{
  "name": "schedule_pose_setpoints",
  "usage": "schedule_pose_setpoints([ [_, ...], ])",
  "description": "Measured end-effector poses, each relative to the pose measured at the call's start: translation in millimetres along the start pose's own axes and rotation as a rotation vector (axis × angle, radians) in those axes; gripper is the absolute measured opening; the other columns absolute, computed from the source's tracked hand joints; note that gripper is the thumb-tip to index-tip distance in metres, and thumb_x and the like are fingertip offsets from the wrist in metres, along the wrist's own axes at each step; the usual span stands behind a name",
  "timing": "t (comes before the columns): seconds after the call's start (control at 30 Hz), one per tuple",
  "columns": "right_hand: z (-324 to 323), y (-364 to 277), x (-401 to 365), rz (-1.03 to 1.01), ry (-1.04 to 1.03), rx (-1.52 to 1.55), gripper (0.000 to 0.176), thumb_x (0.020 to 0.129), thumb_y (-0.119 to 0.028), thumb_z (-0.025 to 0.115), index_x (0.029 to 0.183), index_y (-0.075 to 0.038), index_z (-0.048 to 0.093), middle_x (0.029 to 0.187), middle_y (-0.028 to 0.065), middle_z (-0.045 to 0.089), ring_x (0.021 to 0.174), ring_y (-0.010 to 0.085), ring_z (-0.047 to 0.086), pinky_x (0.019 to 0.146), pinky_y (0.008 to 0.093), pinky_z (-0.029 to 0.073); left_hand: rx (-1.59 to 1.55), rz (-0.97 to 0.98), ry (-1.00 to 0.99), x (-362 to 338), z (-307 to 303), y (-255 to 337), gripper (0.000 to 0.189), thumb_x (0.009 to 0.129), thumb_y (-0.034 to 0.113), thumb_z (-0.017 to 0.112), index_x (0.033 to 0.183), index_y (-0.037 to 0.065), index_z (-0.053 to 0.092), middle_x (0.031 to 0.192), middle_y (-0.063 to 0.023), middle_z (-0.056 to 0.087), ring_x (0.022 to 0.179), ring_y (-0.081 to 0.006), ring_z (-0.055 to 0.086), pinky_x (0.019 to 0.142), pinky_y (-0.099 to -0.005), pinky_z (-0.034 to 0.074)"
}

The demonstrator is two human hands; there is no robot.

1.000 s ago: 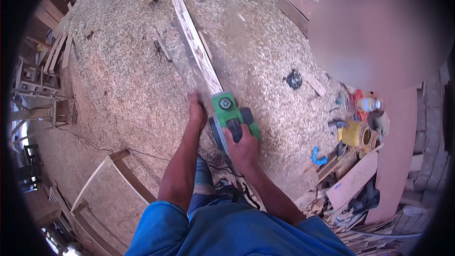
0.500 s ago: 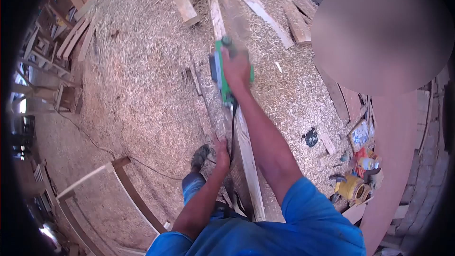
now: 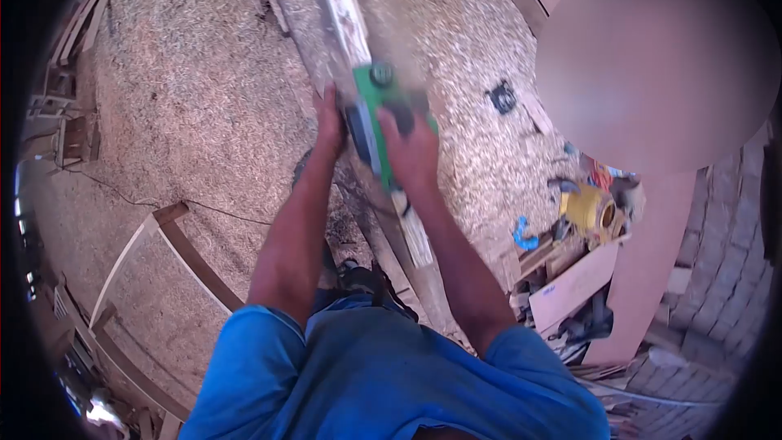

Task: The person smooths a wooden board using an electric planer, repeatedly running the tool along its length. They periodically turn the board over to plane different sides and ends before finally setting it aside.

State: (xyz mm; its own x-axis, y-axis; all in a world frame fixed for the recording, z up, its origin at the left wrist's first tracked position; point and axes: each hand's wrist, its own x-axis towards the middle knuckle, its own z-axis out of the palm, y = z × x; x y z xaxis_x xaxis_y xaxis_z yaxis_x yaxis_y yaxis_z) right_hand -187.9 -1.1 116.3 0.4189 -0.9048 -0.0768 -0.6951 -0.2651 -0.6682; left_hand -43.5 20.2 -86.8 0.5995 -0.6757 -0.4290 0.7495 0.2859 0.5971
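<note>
long board (image 3: 342, 12) runs under green planer (image 3: 373, 114) | right grip (image 3: 414, 151) wrapped round the planer | left grip (image 3: 330, 126) just beside it, can't tell if holding anything; sideways skid could nick that hand imo

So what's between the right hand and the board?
The green planer. In the head view, the right hand is on its handle, and the board shows beyond both its ends.
</note>
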Motion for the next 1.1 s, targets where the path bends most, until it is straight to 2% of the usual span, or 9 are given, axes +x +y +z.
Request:
schedule_pose_setpoints([
  [0.1, -53.3, 53.6, -141.3, 0.143, -0.013, 0.095, 0.037, 0.098, -0.029, 0.079, 0.123, -0.003, 0.07, 0.103, 0.0138, 0.077, 0.094, 0.0241, 0.075, 0.084, 0.0367, 0.058, 0.483, -0.06, 0.128, -40.2, 43.2, 37.8, 0.126, 0.088, 0.052, 0.084, 0.167, 0.001, -0.001, 0.164, -0.0225, 0.034, 0.147, -0.038, 0.044, 0.122, -0.0514, 0.038],
  [0.13, -61.5, 86.3, -183.9, 0.078, 0.033, 0.071, 0.047, 0.095, -0.036, 0.081, 0.122, -0.001, 0.065, 0.101, 0.0232, 0.076, 0.092, 0.0426, 0.077, 0.078, 0.0469, 0.06, 0.497, -0.065, 0.112, -38.2, 40.3, 32.7, 0.131, 0.085, 0.049, 0.088, 0.167, 0.001, -0.002, 0.165, -0.0226, 0.033, 0.147, -0.0383, 0.043, 0.123, -0.0514, 0.037],
  [0.33, -95.3, 125.4, -289.4, 0.164, 0.056, 0.062, 0.043, 0.091, -0.03, 0.086, 0.11, 0.001, 0.062, 0.084, 0.0238, 0.073, 0.079, 0.0436, 0.075, 0.066, 0.048, 0.057, 0.465, -0.096, 0.075, -39.8, 44.5, 39.2, 0.14, 0.078, 0.042, 0.096, 0.166, 0.002, -0.006, 0.167, -0.022, 0.028, 0.152, -0.0397, 0.037, 0.125, -0.0532, 0.034],
  [0.53, -67.3, 84.4, -206.9, 0.05, 0.095, 0.005, 0.043, 0.092, -0.036, 0.084, 0.105, -0.001, 0.062, 0.078, 0.0254, 0.07, 0.074, 0.0472, 0.072, 0.063, 0.0519, 0.056, 0.503, -0.084, 0.079, -30.7, 36.1, 33.5, 0.141, 0.081, 0.037, 0.094, 0.164, -0.007, -0.013, 0.165, -0.0301, 0.031, 0.147, -0.0397, 0.044, 0.122, -0.0467, 0.041],
  [0.67, -44.2, 45.8, -139.3, 0.065, 0.085, 0.005, 0.043, 0.093, -0.038, 0.083, 0.101, 0.0, 0.064, 0.079, 0.0243, 0.072, 0.075, 0.0475, 0.072, 0.064, 0.0517, 0.055, 0.501, -0.047, 0.079, -40.0, 42.5, 37.1, 0.137, 0.085, 0.046, 0.089, 0.165, -0.005, -0.01, 0.165, -0.0287, 0.031, 0.149, -0.0399, 0.041, 0.124, -0.0463, 0.036],
  [0.77, -27.2, 20.7, -91.9, 0.078, 0.054, -0.04, 0.051, 0.095, -0.049, 0.077, 0.101, -0.001, 0.061, 0.078, 0.0288, 0.07, 0.076, 0.052, 0.071, 0.066, 0.0591, 0.055, 0.342, -0.167, 0.151, -35.2, 33.9, 36.3, 0.122, 0.095, 0.062, 0.072, 0.168, -0.001, -0.003, 0.168, -0.0244, 0.03, 0.151, -0.0381, 0.039, 0.124, -0.0465, 0.036],
  [0.87, -2.7, -1.2, -31.7, 0.02, 0.068, -0.04, 0.057, 0.096, -0.055, 0.073, 0.103, 0.0, 0.063, 0.081, 0.0304, 0.071, 0.077, 0.0534, 0.071, 0.068, 0.0604, 0.056, 0.133, -0.069, -0.033, -13.3, -4.7, 9.0, 0.104, 0.104, 0.069, 0.052, 0.169, 0.002, 0.005, 0.171, -0.0194, 0.028, 0.154, -0.0342, 0.035, 0.125, -0.0459, 0.033],
  [0.97, 20.9, -39.3, 38.4, 0.052, 0.05, -0.025, 0.061, 0.096, -0.057, 0.072, 0.107, 0.002, 0.065, 0.086, 0.0327, 0.072, 0.083, 0.0535, 0.072, 0.073, 0.0598, 0.057, -0.035, -0.243, -0.122, -24.5, -3.1, 18.9, 0.093, 0.108, 0.065, 0.045, 0.169, 0.003, 0.014, 0.172, -0.0164, 0.028, 0.156, -0.0312, 0.033, 0.128, -0.0438, 0.028],
  [1.1, 43.3, -102.4, 137.9, 0.025, 0.075, -0.066, 0.065, 0.097, -0.058, 0.069, 0.112, 0.005, 0.068, 0.094, 0.0345, 0.073, 0.092, 0.0539, 0.072, 0.08, 0.0592, 0.057, 0.089, -0.12, 0.094, -6.3, -28.8, -25.7, 0.089, 0.109, 0.058, 0.049, 0.17, 0.002, 0.014, 0.171, -0.0173, 0.028, 0.156, -0.0311, 0.031, 0.129, -0.0412, 0.023],
])
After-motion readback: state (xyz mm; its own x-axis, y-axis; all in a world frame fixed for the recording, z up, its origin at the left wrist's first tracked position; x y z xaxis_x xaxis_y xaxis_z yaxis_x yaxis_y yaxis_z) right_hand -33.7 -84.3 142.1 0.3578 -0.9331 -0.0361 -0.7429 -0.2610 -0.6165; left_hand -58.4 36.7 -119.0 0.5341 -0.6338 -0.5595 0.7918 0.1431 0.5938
